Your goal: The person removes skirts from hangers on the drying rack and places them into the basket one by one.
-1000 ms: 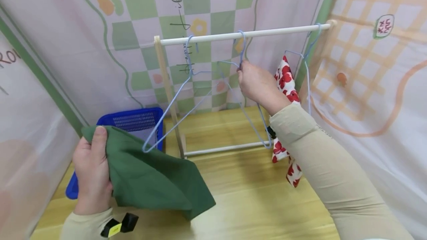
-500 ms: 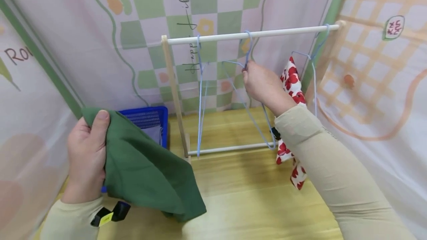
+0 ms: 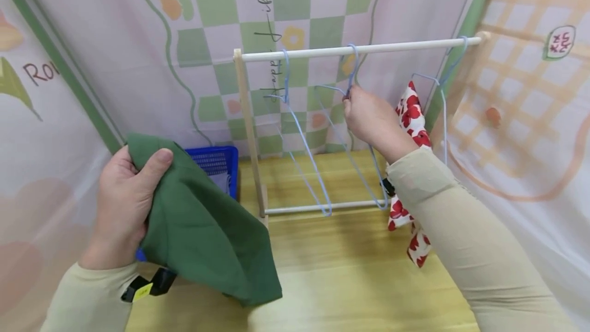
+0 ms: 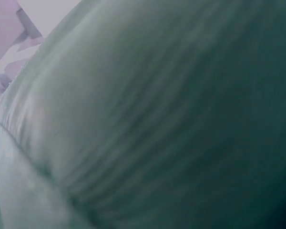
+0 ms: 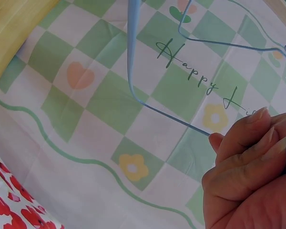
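In the head view my left hand [image 3: 122, 204] holds a green cloth [image 3: 212, 240] by its upper edge, thumb on top, and the cloth hangs down to the right. Green fabric [image 4: 148, 114] fills most of the left wrist view and hides that hand. My right hand [image 3: 373, 122] pinches the neck of a light blue wire hanger [image 3: 356, 60], whose hook sits over the white rail [image 3: 313, 53]. The right wrist view shows the curled fingers at the hanger's wire [image 5: 176, 119]. To the left hangs another bare blue hanger [image 3: 287, 81], untouched.
At the rail's right end, a third hanger [image 3: 445, 127] carries a white cloth with red flowers [image 3: 412, 111]. A blue basket [image 3: 234, 168] with greyish fabric [image 3: 221, 182] stands behind the green cloth. The rack's lower bar [image 3: 295, 209] runs above the wooden tabletop [image 3: 322, 270].
The left hand has risen slightly with the green cloth. The left hanger has swung round on the rail. The right hand keeps its grip on the middle hanger. The head view has shifted a little left.
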The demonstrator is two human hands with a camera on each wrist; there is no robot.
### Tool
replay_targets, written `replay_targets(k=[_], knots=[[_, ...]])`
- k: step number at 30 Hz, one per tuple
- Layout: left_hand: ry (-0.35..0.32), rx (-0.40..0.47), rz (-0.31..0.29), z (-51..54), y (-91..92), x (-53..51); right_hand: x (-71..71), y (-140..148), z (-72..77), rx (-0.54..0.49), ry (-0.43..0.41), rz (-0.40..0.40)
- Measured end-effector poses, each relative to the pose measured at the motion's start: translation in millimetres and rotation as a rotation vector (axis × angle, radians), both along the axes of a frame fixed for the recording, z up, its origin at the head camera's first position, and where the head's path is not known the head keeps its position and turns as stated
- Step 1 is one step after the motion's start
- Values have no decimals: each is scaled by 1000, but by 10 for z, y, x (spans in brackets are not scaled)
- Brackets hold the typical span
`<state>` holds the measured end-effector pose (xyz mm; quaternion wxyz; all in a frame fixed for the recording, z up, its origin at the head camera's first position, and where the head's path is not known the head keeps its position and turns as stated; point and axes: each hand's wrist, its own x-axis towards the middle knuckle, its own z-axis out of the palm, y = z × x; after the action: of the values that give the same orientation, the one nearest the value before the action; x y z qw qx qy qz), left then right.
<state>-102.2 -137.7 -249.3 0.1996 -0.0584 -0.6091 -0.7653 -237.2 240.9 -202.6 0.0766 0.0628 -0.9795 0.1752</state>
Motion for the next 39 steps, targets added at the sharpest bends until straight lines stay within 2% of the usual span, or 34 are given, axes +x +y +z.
replay_targets(k=[3,6,13,21,29,36,39], knots=[[3,-48,-58,29,-21,-3,6,28,-4,1,9,0],[-17,-97,-89,69,-39,-8,17,54,-9,3,21,-3],[-96,-209,-67,153,-48,-20,33,95,-22,3,19,-19],[-53,-197,-108,208,-74,-51,23,75,-15,5,30,-17],[-38,-145,-104,257,-109,-50,-4,27,-8,4,13,4],[-22,-143,-69,279,-107,-55,-15,-9,-6,13,13,-3],[18,-202,-33,289,-115,-61,-21,-19,-12,18,25,-5]])
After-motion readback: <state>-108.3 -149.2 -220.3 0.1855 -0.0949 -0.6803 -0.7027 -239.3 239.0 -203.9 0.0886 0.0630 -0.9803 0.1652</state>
